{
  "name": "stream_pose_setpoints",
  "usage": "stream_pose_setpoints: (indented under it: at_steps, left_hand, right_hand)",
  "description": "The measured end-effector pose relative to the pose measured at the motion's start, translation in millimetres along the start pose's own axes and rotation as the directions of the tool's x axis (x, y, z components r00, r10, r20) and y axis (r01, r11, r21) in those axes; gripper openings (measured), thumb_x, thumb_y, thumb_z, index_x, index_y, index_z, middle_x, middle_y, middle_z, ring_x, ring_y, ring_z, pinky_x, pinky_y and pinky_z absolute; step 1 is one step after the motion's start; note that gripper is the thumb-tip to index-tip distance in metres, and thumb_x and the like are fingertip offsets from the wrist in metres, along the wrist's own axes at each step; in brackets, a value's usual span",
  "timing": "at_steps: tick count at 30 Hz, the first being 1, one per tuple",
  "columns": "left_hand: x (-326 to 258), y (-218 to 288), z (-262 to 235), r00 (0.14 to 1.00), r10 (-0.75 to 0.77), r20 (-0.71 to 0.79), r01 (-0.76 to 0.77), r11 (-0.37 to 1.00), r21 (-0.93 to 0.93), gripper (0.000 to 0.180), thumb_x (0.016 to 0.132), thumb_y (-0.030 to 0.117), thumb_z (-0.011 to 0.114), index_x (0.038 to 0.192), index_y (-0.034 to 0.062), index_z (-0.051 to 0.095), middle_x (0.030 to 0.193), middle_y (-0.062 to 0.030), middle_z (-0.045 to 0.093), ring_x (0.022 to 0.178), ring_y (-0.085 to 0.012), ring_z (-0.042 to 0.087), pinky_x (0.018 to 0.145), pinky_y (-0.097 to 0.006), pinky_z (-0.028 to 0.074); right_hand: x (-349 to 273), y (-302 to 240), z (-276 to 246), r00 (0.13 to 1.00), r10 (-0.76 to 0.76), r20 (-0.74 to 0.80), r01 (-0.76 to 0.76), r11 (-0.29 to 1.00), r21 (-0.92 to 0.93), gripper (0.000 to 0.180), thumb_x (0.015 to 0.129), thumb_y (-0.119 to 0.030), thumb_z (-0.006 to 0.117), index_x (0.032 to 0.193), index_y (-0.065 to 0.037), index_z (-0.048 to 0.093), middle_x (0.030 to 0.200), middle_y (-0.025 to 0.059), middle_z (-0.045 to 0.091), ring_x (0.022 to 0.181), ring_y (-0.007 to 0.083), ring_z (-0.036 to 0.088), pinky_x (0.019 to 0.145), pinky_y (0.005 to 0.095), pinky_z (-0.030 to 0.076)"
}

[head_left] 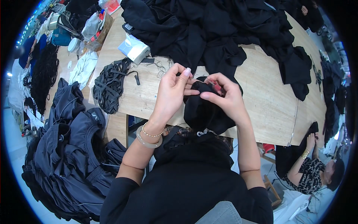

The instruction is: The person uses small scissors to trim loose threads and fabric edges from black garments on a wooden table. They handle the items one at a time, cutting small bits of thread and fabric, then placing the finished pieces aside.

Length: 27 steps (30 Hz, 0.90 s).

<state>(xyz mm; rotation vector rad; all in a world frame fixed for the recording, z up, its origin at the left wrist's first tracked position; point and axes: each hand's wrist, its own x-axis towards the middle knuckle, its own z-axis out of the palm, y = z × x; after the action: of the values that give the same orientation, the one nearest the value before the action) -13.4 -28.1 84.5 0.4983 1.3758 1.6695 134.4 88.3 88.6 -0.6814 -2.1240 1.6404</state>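
Both my hands are raised over the near edge of the table, around a black garment piece that hangs over that edge. My left hand is closed, thumb and index finger pinched together; what lies in the pinch is too small to make out. Its lower fingers reach to the top of the black cloth. My right hand is curled around small red thread snips, blurred and partly covered by the fingers. The right thumb points toward the left fingertips and rests by the cloth.
A large heap of black garments covers the table's far side. Grey straps and a tissue pack lie left. Dark grey garments are piled at my left. Scissors lie far right. Another person handles black cloth at right.
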Motion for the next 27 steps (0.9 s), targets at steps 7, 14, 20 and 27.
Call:
stream_pose_setpoints:
  at_steps: [7, 14, 20, 27]
  left_hand:
    - [-8, 6, -4, 0.969, 0.122, 0.213, -0.145, 0.984, 0.100, 0.020, 0.096, 0.004, 0.057, 0.116, -0.0013, 0.058, 0.105, -0.0064, 0.064, 0.092, -0.0111, 0.064, 0.081, -0.028, 0.058]
    - [-10, 4, -1, 0.858, 0.403, 0.318, -0.514, 0.658, 0.551, 0.016, 0.085, -0.004, 0.069, 0.101, -0.0035, 0.070, 0.098, -0.0071, 0.066, 0.082, -0.0101, 0.066, 0.063, -0.022, 0.056]
    - [-7, -4, 1, 0.853, 0.463, 0.243, -0.520, 0.708, 0.478, 0.009, 0.089, -0.001, 0.066, 0.096, -0.0051, 0.069, 0.084, -0.0077, 0.068, 0.069, -0.0109, 0.067, 0.058, -0.021, 0.056]
    - [-9, 2, 1, 0.960, 0.208, 0.189, -0.270, 0.866, 0.420, 0.016, 0.098, 0.008, 0.059, 0.095, -0.0061, 0.064, 0.085, -0.0081, 0.069, 0.067, -0.0103, 0.066, 0.055, -0.022, 0.056]
  right_hand:
    - [-2, 11, -6, 0.963, 0.268, 0.040, -0.244, 0.797, 0.552, 0.015, 0.093, -0.019, 0.068, 0.088, -0.005, 0.066, 0.067, -0.0091, 0.049, 0.060, 0.0007, 0.037, 0.056, 0.0195, 0.028]
    - [-1, 9, -7, 0.938, 0.333, 0.101, -0.317, 0.699, 0.641, 0.017, 0.094, -0.021, 0.067, 0.081, -0.011, 0.063, 0.063, -0.0112, 0.041, 0.056, 0.0003, 0.033, 0.053, 0.0204, 0.025]
    - [1, 8, -10, 0.940, 0.330, 0.081, -0.324, 0.800, 0.504, 0.017, 0.095, -0.021, 0.066, 0.083, -0.009, 0.063, 0.065, -0.0092, 0.047, 0.058, 0.0014, 0.038, 0.055, 0.0202, 0.030]
    - [5, -1, -28, 0.999, 0.033, -0.036, -0.027, 0.987, 0.158, 0.027, 0.093, -0.027, 0.068, 0.082, -0.002, 0.064, 0.064, -0.0059, 0.050, 0.060, 0.0038, 0.042, 0.057, 0.0215, 0.034]
